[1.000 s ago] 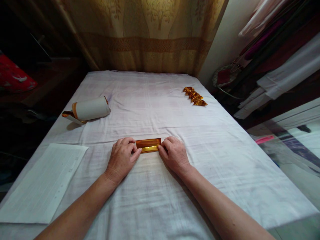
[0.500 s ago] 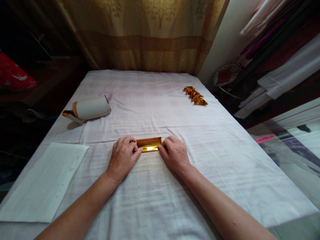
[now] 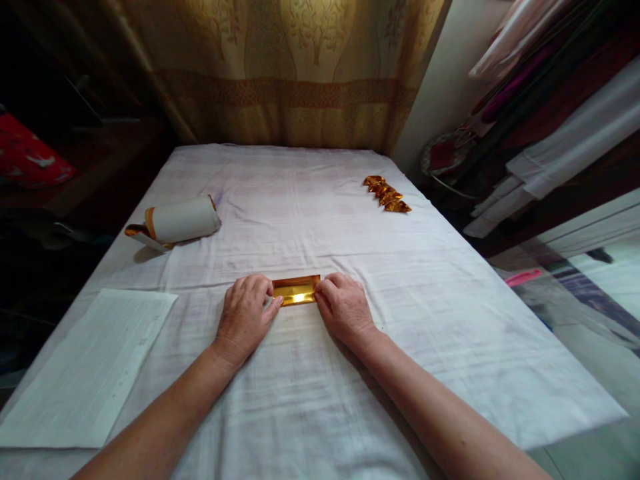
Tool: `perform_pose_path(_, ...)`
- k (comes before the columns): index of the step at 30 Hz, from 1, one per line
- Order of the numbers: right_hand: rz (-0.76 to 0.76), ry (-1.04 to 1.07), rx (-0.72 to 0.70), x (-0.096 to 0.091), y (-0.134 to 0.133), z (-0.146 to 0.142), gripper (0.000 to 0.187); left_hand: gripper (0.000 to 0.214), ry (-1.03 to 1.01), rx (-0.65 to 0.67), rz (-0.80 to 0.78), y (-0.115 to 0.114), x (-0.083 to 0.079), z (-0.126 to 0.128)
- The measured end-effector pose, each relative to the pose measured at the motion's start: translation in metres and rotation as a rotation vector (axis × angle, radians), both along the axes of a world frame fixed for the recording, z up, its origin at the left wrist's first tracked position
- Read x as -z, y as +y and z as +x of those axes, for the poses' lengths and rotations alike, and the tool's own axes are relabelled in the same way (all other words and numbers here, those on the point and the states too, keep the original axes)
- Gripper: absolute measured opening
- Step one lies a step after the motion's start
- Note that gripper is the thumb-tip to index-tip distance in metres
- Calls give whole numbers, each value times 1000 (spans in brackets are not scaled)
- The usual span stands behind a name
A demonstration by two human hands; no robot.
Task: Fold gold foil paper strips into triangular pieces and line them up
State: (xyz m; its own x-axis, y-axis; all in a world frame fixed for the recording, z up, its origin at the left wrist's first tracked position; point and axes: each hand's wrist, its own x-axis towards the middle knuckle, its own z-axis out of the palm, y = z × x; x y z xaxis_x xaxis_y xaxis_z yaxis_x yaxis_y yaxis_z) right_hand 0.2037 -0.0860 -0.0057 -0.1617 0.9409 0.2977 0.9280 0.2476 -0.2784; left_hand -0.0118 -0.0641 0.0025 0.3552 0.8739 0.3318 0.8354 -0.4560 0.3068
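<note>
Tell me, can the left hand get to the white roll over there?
Probably yes: only bare cloth lies between the left hand and the roll, though it holds the gold strip.

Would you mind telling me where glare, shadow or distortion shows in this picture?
Head view: a bright glare spot sits on the gold foil strip between the left hand and right hand; the left background sinks into shadow; the white cloth splays outward, suggesting wide-angle distortion.

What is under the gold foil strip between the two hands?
The gold foil strip lies flat on the white cloth. The left hand and right hand cover its two ends, so those ends and whatever is beneath them are hidden.
</note>
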Motion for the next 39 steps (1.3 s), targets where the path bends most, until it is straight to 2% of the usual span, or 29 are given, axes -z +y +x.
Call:
perform_pose_path(2, 10, -12, 16, 0, 0, -2, 8, 3, 13, 21, 10, 0, 0, 0)
perform_pose_path(10, 9, -25, 77, -3, -3, -9, 6, 15, 29, 73, 137, -8, -5, -7)
perform_pose_path(13, 17, -10, 74, -4, -3, -9, 6, 18, 63, 195, 201, -22, -8, -1)
perform_pose_path(15, 17, -1, 68, -4, -4, -8, 5, 23, 76, 298, 182, -30, -7, 5)
perform_pose_path(18, 11, 11, 72, -3, -4, -8, 6, 31, 85, 349, 171, -36, -1, 14)
perform_pose_path(24, -9, 9, 79, -5, -3, -9, 7, 38, 128, 330, 182, -35, 7, 15)
perform_pose_path(39, -38, 28, 81, -6, -4, -8, 10, 38, 192, 310, 216, -38, 6, 16)
